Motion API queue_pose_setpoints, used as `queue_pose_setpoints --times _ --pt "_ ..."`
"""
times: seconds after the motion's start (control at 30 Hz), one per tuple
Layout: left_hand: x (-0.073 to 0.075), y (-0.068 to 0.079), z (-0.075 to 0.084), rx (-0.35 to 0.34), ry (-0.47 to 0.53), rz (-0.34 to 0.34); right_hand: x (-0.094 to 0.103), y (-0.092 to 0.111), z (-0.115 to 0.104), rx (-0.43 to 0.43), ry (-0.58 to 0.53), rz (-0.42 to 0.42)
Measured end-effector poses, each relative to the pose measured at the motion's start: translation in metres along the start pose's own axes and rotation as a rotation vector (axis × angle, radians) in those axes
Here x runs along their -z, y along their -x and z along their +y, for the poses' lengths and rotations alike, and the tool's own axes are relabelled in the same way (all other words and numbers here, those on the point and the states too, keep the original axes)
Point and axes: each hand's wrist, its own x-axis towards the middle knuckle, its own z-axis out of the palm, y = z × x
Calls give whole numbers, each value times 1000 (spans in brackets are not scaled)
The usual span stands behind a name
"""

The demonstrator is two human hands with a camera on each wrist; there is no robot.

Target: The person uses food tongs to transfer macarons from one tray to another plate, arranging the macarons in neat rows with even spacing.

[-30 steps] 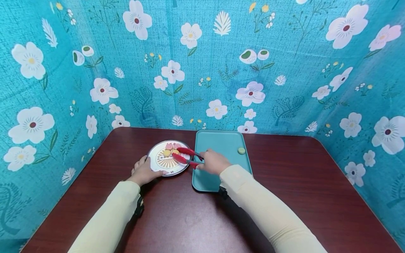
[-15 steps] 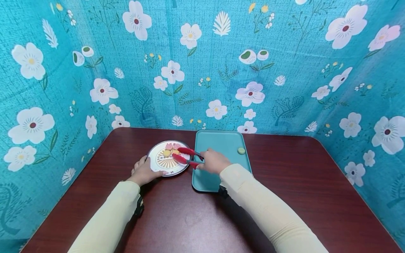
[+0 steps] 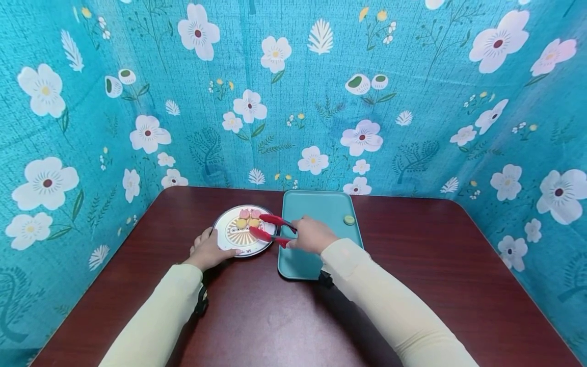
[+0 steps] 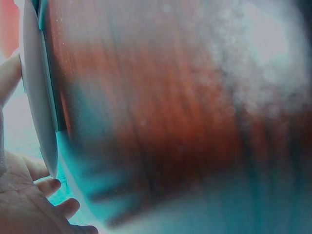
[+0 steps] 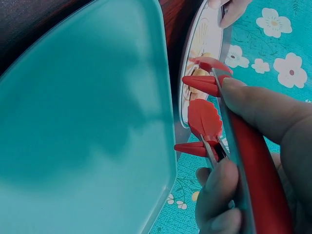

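My left hand (image 3: 208, 250) holds the rim of a round white plate (image 3: 223, 224) with a gold pattern, on the table's left side. Two pink macarons (image 3: 245, 214) and two yellow macarons (image 3: 241, 224) sit together on its far part. My right hand (image 3: 315, 235) grips red-tipped tongs (image 5: 258, 180) above the teal tray (image 3: 312, 204). Their spread tips reach over the plate, just right of the nearer-right yellow macaron (image 3: 254, 223), with nothing visibly pinched. One green macaron (image 3: 349, 220) lies at the tray's right side. In the left wrist view the plate appears edge-on beside my fingers (image 4: 68, 208).
The tray stands right beside the plate on a dark red-brown table (image 3: 431, 265). Behind and at both sides hangs a turquoise flowered cloth (image 3: 284, 102). Each forearm wears a dark band (image 3: 202, 299) near the cuff.
The tongs' tips have spread a little wider and drawn slightly right, away from the yellow macaron, which stays on the plate. My left hand keeps its place on the rim.
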Motion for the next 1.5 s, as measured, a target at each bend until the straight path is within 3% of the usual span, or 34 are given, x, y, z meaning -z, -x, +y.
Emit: queue_pose_setpoints --times 0.57,1.5 --pt "4 8 6 3 6 -6 2 12 10 23 -3 49" --pt "2 6 5 -1 -17 -1 18 61 39 45 -50 129"
